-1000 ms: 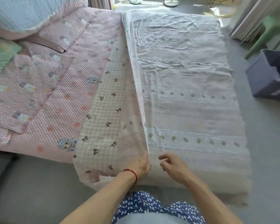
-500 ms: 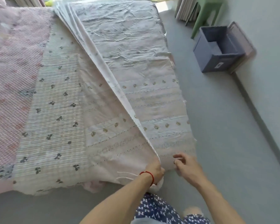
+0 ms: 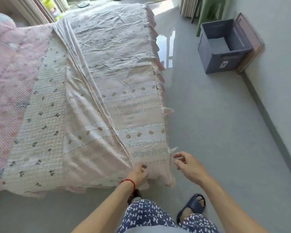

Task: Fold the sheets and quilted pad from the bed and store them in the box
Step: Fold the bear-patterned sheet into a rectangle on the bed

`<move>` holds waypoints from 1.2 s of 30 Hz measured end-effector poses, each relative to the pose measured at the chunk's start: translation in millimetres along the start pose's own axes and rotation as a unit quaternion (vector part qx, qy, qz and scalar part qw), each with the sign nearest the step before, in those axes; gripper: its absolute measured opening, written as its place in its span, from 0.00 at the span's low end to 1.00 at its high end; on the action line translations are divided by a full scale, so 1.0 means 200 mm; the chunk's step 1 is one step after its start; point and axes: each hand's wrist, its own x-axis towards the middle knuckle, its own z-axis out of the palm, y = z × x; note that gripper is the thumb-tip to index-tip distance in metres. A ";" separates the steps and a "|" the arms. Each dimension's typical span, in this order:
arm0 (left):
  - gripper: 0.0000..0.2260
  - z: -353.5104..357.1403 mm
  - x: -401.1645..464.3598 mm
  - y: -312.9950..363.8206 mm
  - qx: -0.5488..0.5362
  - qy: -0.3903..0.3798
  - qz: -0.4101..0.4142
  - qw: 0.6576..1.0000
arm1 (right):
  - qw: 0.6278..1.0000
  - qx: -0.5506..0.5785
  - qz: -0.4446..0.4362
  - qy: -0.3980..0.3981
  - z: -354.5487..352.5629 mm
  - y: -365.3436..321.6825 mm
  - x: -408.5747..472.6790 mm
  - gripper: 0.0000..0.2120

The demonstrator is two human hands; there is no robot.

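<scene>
Left hand [image 3: 139,173] pinches the folded sheet's [image 3: 124,81] near edge on the bed, right hand [image 3: 190,167] hovers loose-fingered just beside that sheet's corner, holding nothing, blue box [image 3: 223,46] open on the floor well beyond the sheet

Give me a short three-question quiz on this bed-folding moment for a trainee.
1. True or false: the blue box on the floor by the wall has its top open.
2. Which hand grips the folded sheet at its near edge? A) left hand B) right hand C) both
3. Fill in: the right hand hovers beside the sheet's near ____ corner, fingers loosely curled, holding nothing.

Key: 1 true; 2 A; 3 right
</scene>
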 end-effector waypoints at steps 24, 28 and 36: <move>0.17 -1.37 0.86 2.67 -0.119 0.240 0.323 0.908 | 0.964 -0.001 -0.229 0.133 -2.31 -1.24 1.27 0.13; 0.19 -1.70 1.12 2.94 -0.103 0.274 0.311 0.904 | 0.968 0.052 -0.222 0.108 -2.46 -1.41 1.66 0.13; 0.16 -2.39 1.85 3.41 -0.129 0.226 0.229 0.938 | 0.962 0.149 -0.226 -0.010 -3.03 -1.89 2.71 0.12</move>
